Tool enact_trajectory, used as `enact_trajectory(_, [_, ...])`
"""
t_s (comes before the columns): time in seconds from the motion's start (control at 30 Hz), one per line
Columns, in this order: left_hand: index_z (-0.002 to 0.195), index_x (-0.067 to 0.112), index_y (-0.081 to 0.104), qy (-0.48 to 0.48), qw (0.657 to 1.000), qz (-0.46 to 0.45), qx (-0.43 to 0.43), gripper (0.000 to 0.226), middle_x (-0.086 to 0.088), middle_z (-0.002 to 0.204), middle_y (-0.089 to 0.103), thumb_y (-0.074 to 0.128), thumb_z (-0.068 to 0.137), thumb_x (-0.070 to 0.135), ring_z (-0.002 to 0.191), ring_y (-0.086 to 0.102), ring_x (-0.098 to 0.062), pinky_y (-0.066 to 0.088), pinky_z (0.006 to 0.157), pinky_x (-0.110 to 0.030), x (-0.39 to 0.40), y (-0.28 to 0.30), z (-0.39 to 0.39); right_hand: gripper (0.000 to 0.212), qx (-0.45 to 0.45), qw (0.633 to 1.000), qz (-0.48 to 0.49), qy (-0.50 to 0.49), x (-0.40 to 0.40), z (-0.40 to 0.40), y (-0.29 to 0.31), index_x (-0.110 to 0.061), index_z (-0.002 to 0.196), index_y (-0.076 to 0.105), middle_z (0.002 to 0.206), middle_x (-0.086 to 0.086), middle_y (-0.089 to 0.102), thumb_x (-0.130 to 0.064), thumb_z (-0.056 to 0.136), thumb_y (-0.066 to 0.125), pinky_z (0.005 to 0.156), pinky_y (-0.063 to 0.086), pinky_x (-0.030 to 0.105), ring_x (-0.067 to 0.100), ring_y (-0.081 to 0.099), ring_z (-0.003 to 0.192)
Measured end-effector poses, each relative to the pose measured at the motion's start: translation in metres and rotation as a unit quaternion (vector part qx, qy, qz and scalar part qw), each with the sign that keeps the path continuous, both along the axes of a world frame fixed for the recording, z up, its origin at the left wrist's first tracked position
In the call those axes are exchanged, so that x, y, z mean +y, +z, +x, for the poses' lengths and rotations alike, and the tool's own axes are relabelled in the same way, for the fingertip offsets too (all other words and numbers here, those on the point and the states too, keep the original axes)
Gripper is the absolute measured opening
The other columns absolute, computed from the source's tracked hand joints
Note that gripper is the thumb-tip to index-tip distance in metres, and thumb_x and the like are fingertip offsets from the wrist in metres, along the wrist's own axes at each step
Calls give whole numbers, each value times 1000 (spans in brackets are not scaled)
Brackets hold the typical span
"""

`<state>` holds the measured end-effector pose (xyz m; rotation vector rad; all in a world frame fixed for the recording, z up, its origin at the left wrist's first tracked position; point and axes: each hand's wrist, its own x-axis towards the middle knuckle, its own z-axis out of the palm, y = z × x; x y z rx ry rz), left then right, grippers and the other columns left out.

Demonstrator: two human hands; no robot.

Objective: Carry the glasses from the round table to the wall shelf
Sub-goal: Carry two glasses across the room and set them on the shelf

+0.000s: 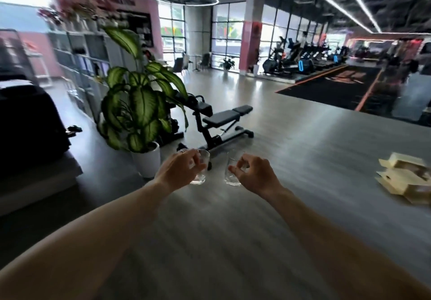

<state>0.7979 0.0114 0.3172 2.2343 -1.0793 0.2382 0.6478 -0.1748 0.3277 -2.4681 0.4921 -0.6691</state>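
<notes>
Your left hand (180,170) holds a clear glass (201,169), fingers curled round its side in a closed grip. Your right hand (253,175) grips a second clear glass (233,171) the same way, thumb and fingers pinching near the rim. The two glasses are upright, side by side and slightly apart, held out in front of you above the grey floor (303,159). Both look empty.

Just beyond the left glass stands a potted plant (137,104) with broad green-and-white leaves in a white pot (148,159). Beside the plant, on its right, is a black weight bench (221,122). To the plant's left, a dark bulky object (28,122) sits on a pale surface (35,183); what it is cannot be made out. Behind the plant, blurred white shelves (79,50) line a wall. Far right of the plant, flattened cardboard (405,178) lies on the floor. Exercise machines (303,57) stand in a row by the far windows.
</notes>
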Motion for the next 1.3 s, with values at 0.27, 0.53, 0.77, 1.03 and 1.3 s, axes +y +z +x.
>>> enact_trajectory(0.27, [70,41,48,130,991,7,27,24,9,99,67,66,81,52,95,65,-17,44,74,-31,5,6,130,26,17,993,-5,116,-26,173,3,-19,75,64,84,-1,66,-41,80,77,71,40,25,20,62,85])
enact_trajectory(0.53, [83,28,59,237,971,-1,39,23,6,88,65,67,83,50,85,62,-17,49,77,-33,60,11,221,30,27,975,-2,220,5,319,0,-25,69,57,79,-1,67,-46,79,77,65,40,26,17,62,76])
enact_trajectory(0.77, [74,31,52,304,952,-2,23,25,11,70,60,67,82,51,75,58,-11,47,71,-32,126,4,309,32,27,961,-6,276,65,437,-15,-28,65,56,79,-1,69,-49,76,77,69,46,29,18,63,79])
enact_trajectory(1.03, [77,32,54,305,952,13,8,23,12,72,60,66,82,51,69,57,-7,42,66,-29,180,15,446,27,10,956,-14,293,116,573,2,-26,71,61,80,0,67,-47,79,75,69,48,28,17,63,77])
enact_trajectory(1.3, [74,43,50,289,957,10,0,21,11,76,65,59,77,61,70,61,-5,51,68,-32,201,38,577,27,1,960,-10,280,131,686,17,-23,72,62,80,0,65,-46,82,74,62,43,26,16,62,71])
